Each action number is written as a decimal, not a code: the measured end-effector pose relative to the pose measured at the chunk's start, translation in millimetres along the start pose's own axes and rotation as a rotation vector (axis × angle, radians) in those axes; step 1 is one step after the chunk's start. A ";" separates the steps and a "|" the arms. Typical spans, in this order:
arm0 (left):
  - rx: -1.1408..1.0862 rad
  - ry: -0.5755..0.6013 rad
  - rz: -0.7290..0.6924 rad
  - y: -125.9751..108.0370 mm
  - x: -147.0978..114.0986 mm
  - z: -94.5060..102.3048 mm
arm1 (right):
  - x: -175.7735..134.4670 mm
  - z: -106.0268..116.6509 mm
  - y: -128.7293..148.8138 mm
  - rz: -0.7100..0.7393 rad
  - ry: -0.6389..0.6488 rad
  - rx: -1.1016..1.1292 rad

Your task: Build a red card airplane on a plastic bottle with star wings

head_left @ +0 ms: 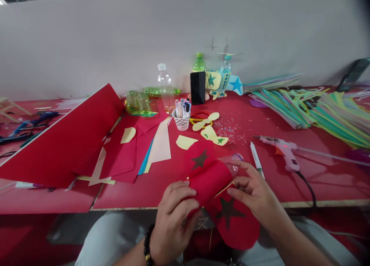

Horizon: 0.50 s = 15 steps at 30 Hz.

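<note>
A clear plastic bottle wrapped in red paper (212, 181) lies tilted between my hands at the table's front edge. Two rounded red paper wings with dark stars stick out from it: one wing (193, 152) away from me, the other wing (245, 231) towards my lap. My left hand (176, 216) wears a beaded bracelet and is wrapped round the bottle's left end. My right hand (248, 189) has its fingers curled at the bottle's right end, by the clear neck (236, 158) and a thin stick along the wing. The underside of the bottle is hidden.
A pink glue gun (289, 152) and a white marker (256, 158) lie to the right. A cup of pens (182, 121), yellow paper cutouts (186, 142) and a black phone (197, 88) are ahead. Left stands a slanted red board (66, 143); right lie long balloons (289, 108).
</note>
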State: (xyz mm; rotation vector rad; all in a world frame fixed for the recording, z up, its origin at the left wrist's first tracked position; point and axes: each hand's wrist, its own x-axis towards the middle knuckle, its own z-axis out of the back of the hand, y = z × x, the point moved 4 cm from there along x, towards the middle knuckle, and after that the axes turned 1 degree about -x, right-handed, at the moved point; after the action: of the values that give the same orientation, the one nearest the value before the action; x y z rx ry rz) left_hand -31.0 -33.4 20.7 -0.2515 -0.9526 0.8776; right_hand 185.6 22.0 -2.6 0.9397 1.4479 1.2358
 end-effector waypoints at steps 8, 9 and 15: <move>0.030 0.004 -0.014 -2.8 0.5 -0.6 | -4.5 0.4 -4.0 -0.013 0.024 0.077; 0.030 0.005 -0.008 -2.4 1.1 0.0 | -4.1 1.0 -4.5 -0.008 0.010 0.051; 0.015 0.019 0.048 0.3 3.7 2.4 | -1.9 0.8 -7.9 0.002 -0.027 0.064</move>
State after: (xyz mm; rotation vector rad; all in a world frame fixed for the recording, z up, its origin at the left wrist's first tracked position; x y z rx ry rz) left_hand -32.1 -30.8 24.1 -0.2707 -0.9252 0.9242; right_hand 187.1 18.9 -10.0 0.9976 1.4730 1.1791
